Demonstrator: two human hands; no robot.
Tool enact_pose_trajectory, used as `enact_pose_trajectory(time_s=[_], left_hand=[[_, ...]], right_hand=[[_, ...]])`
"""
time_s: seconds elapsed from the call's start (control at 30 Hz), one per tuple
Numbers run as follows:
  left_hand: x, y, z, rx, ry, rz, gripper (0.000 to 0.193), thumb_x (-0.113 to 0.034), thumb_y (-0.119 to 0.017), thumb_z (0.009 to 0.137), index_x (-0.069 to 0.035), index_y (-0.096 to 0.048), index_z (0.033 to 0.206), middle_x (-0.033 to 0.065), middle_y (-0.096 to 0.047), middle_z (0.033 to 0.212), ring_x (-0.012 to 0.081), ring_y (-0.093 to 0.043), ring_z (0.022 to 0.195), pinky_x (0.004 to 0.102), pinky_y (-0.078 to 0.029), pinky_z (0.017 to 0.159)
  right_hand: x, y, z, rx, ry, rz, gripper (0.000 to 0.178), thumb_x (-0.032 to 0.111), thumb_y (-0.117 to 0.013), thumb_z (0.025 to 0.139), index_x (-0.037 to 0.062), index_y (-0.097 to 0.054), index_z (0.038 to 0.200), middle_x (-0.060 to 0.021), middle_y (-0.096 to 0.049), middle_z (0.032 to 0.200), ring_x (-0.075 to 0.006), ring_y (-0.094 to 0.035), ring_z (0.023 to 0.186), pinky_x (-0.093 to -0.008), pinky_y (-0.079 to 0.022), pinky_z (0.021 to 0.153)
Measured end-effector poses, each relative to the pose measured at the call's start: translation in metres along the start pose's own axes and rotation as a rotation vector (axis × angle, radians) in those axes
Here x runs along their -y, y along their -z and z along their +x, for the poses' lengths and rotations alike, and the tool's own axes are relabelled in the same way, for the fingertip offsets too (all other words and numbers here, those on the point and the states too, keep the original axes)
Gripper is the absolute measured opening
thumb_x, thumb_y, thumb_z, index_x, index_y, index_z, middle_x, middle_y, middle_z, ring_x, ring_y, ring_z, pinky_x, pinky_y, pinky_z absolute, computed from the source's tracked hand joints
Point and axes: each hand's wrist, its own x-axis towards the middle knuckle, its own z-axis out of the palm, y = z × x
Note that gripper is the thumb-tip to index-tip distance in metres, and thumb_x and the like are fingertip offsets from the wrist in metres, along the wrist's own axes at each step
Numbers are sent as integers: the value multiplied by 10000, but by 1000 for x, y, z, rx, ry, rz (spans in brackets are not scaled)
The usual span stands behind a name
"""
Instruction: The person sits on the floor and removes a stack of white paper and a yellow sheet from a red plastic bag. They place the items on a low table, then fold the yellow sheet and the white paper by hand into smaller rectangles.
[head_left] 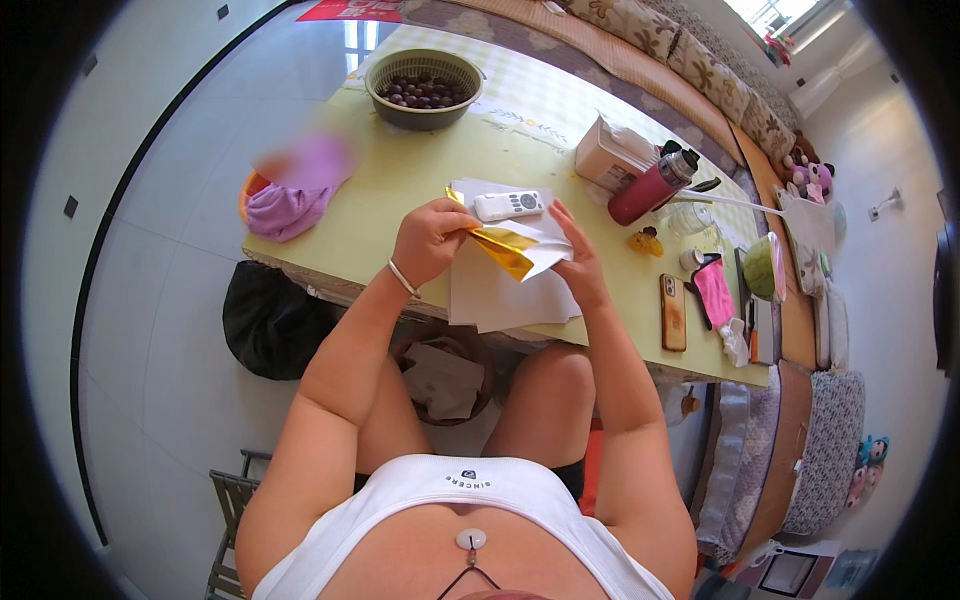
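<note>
A sheet of gold-and-white paper (508,252), folded or curled, is held up over the near part of the table. My left hand (436,232), with a bracelet at the wrist, pinches its left end between thumb and fingers. My right hand (580,258) holds the other end, thumb at the paper's edge and fingers reaching up behind it. Just beyond the paper, a white remote control (508,205) lies on a stack of white paper sheets (485,298). The folded paper hides part of that stack.
On the table (390,220) stand a basket of dark round fruit (425,90), a tissue box (612,155) and a red thermos (652,188). A purple cloth (290,208) lies at the left corner. A phone (673,312), pink cloth (713,292) and cut melon (764,268) are at the right.
</note>
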Motion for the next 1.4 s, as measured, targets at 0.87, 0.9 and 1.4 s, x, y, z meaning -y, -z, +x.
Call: enact_pose_trajectory(time_s=[0.87, 0.9, 1.4], left_hand=[[-61, -8, -24, 311, -378, 46, 351, -269, -803, 669, -18, -670, 876, 143, -676, 974, 323, -629, 1002, 386, -507, 853], [-68, -16, -32, 432, -370, 62, 369, -277, -807, 661, -11, -665, 876, 144, -672, 990, 328, -629, 995, 399, -510, 851], [-41, -12, -34, 557, -156, 426, 205, -212, -749, 704, -52, -637, 768, 232, -356, 1474, 428, -248, 1400, 519, -303, 1081]], right_hand=[[44, -38, -94, 45, 149, -1308, 366, 50, -633, 691, 47, -633, 1057, -124, -671, 1123, -271, -637, 1065, -383, -488, 806], [44, -39, -93, 59, 101, -1300, 358, 55, -629, 698, 44, -631, 1056, -128, -670, 1122, -272, -638, 1060, -387, -486, 810], [38, -5, -93, 339, 81, -921, 428, 55, -708, 717, 146, -670, 1133, -139, -476, 1420, -343, -417, 1335, -471, -343, 1101]])
